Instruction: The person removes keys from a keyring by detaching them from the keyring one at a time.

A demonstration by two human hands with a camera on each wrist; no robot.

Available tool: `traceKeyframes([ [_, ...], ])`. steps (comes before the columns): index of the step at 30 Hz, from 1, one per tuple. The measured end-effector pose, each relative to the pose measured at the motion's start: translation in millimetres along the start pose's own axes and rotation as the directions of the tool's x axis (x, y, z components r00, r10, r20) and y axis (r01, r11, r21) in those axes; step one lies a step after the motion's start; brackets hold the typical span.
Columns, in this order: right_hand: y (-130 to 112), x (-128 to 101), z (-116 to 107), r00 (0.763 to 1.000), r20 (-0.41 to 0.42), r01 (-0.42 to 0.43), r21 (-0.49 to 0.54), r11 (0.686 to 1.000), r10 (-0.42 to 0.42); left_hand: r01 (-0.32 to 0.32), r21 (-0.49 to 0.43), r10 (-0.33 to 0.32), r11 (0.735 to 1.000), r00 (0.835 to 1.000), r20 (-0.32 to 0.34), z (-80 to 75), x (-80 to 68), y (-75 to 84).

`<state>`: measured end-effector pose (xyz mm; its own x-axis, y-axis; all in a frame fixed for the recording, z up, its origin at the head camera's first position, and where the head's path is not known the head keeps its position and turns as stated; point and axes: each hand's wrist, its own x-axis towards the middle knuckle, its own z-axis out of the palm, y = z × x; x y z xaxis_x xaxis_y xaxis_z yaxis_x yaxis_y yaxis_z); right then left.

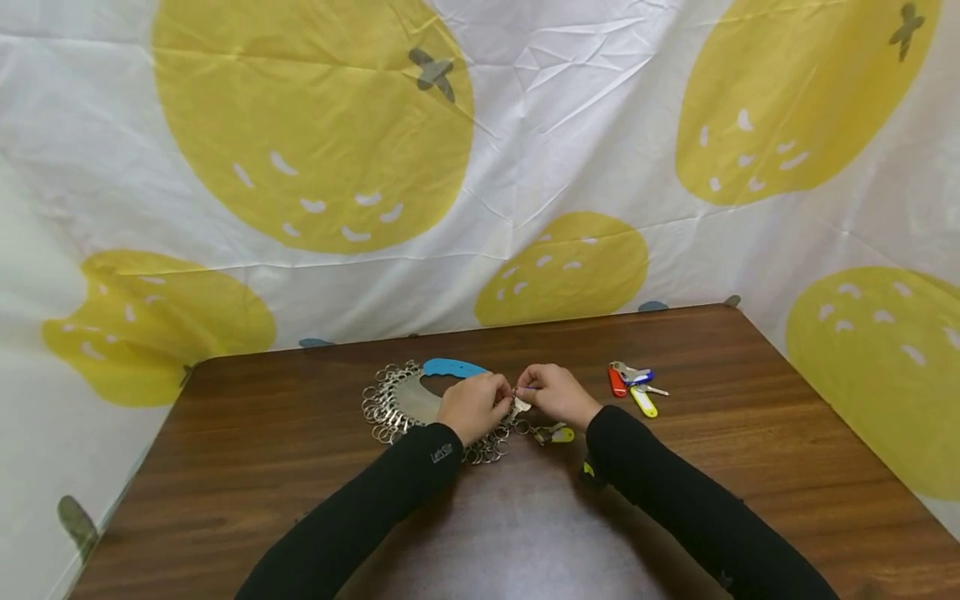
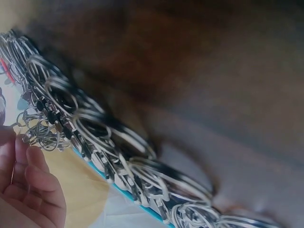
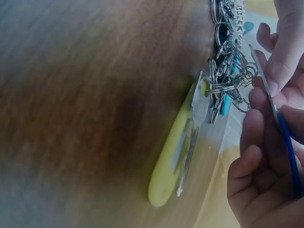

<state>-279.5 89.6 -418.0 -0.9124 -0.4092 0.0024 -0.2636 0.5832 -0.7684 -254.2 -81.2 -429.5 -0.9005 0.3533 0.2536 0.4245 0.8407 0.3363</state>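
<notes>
Near the table's middle lies a curved, translucent key holder with a blue strip along its inner edge and many metal split rings round its outer edge. Over its right end, my left hand and right hand meet at the fingertips. The right hand grips a blue key tag. A silver key shows between the hands, and the left thumb and fingers pinch its metal part. Just below in the head view, a yellow-tagged key bunch hangs from the rings at the holder's end.
To the right on the brown wooden table lies a group of keys with a red tag, a blue tag and a yellow tag. A white cloth with yellow fruit shapes hangs behind the table and along its sides.
</notes>
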Motion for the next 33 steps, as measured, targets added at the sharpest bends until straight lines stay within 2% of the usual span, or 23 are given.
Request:
traceKeyframes([
  [4, 1, -1, -1, 0.999, 0.007, 0.047, -0.011, 0.999, -0.046, 0.000, -0.011, 0.000, 1.000, 1.000, -0.007, -1.0, -1.8, -0.3],
  [10, 1, -3, -7, 0.997, 0.027, 0.077, -0.093, 0.993, -0.075, 0.020, -0.018, -0.020, 1.000, 0.999, -0.030, 0.5, -0.3, -2.2],
  [16, 3, -6, -7, 0.992, 0.073, 0.107, -0.108, 0.988, -0.100, -0.034, -0.036, 0.033, 0.999, 0.999, -0.039, 0.0, -2.1, -0.9],
  [21, 3, -8, -6, 0.991, 0.072, 0.117, -0.129, 0.985, -0.108, -0.067, -0.080, 0.062, 0.995, 0.996, -0.061, 0.6, -2.4, 0.4],
  [28, 5, -11, -4, 0.990, 0.077, 0.126, -0.154, 0.980, -0.115, -0.010, -0.095, 0.009, 0.995, 1.000, -0.003, -0.6, -3.6, 2.5],
  [33, 5, -12, -8, 0.993, 0.038, 0.112, -0.111, 0.987, -0.109, 0.027, -0.073, -0.024, 0.997, 0.999, 0.034, 1.1, -1.8, 1.2],
])
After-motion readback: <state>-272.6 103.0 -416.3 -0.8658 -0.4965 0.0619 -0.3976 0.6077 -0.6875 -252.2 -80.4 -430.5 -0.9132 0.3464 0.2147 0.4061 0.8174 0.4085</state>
